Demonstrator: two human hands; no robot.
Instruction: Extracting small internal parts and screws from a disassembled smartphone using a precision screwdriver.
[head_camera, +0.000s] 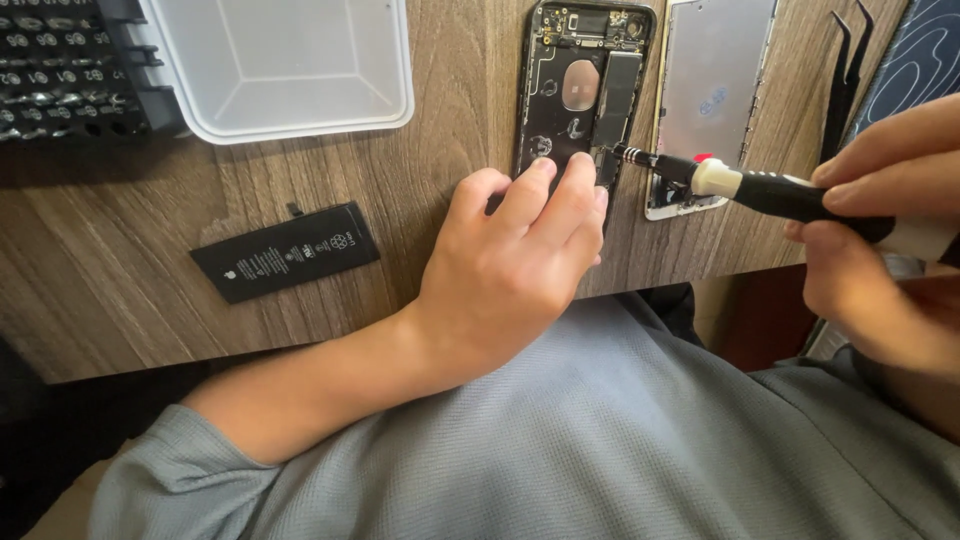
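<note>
Two hands work a screwdriver into an opened phone on a wooden table.

Nearest, the left hand (510, 265) lies palm-down, fingers slightly spread, fingertips pressing the near end of the opened phone body (580, 90). To the right, the right hand (880, 230) pinches the black-and-white screwdriver (760, 188), its tip touching the phone's near right edge. A black battery (285, 250) lies apart on the left. Farther off sit the detached screen panel (712, 90), black tweezers (845, 80), a clear plastic tray (280, 65) and a bit rack (70, 65).

Battery (286, 251) left of opened phone (580, 90), tray (285, 65) behind battery
</note>
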